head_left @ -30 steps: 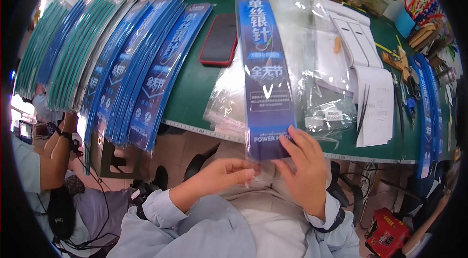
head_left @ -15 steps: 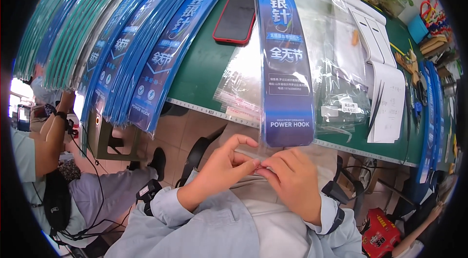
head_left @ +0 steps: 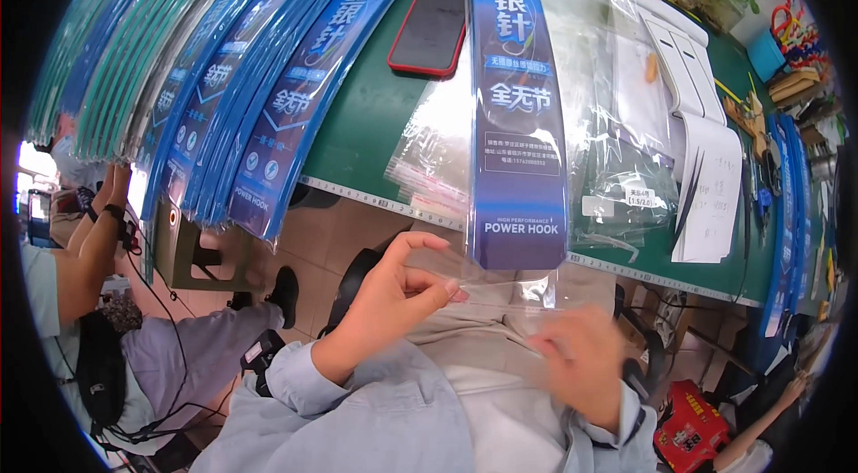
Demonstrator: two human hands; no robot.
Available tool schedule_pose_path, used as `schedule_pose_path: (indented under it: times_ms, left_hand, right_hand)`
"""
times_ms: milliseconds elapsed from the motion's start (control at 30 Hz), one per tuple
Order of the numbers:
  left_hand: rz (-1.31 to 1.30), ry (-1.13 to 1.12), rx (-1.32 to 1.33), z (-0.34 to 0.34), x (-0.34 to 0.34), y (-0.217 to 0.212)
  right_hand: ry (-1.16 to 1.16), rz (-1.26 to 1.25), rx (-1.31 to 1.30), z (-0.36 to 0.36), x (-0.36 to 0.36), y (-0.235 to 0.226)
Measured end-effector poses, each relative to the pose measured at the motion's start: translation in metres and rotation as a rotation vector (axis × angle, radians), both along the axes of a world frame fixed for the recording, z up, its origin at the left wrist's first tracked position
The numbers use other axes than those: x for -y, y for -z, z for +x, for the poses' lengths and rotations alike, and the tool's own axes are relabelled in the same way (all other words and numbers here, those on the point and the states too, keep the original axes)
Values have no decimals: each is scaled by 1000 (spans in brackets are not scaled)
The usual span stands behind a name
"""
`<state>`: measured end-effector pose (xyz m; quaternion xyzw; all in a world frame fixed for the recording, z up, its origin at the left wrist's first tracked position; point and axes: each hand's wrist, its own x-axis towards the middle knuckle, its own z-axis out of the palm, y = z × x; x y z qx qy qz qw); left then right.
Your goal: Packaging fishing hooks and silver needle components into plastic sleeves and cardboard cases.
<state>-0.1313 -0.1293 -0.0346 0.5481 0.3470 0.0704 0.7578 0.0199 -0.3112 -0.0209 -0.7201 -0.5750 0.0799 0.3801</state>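
Note:
A long blue printed card [head_left: 518, 196] in a clear plastic sleeve [head_left: 543, 283] lies lengthwise before me. Its near end hangs past the table edge, over my lap. With thumb and fingertips, my left hand [head_left: 389, 303] pinches the left corner of the sleeve's near end; the index finger is curled above it. My right hand [head_left: 585, 361] is to the lower right of that end and smeared by motion. Whether its fingers hold anything cannot be seen. A thin, faint line crosses from the left fingertips toward the right hand.
Stacks of blue packaged cards [head_left: 295, 106] and green ones [head_left: 134, 62] fill the left. A red-cased phone [head_left: 427, 30] lies beside the card. Clear sleeves [head_left: 626, 169], paper sheets [head_left: 710, 196] and tweezers [head_left: 690, 200] are on the right. A co-worker's arm [head_left: 89, 240] shows at left.
My right hand has moved right and down, away from my left hand, where their fingertips had met. My left hand has shifted slightly left. The sleeve's near end now shows spread between them.

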Motion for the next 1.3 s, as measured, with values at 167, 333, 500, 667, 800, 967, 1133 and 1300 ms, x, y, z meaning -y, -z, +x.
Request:
schedule_pose_path:
  times_ms: [167, 333, 500, 667, 800, 967, 1133, 1300]
  left_hand:
    - [-81, 75, -32, 0, 4, -6]
    - [-67, 90, -44, -2, 3, -7]
    - [-86, 50, -32, -4, 3, -12]
    - [-73, 53, -19, -4, 4, -15]
    - [-101, 25, 22, -4, 4, -10]
    - [-36, 36, -30, -4, 8, -3]
    - [-86, 63, -32, -6, 3, -1]
    - [-10, 99, -66, -13, -8, -6]
  right_hand:
    - [169, -35, -122, 1, 8, -18]
    - [-28, 37, -93, -15, -38, -5]
    - [-114, 18, -32, -22, -54, 2]
    - [-121, 8, 26, -30, -53, 9]
    - [-148, 36, 60, -30, -53, 11]
    - [-134, -14, -29, -17, -27, 7]
    - [473, 53, -544, 20, 50, -7]
    - [947, -3, -519, 84, 246, 10]
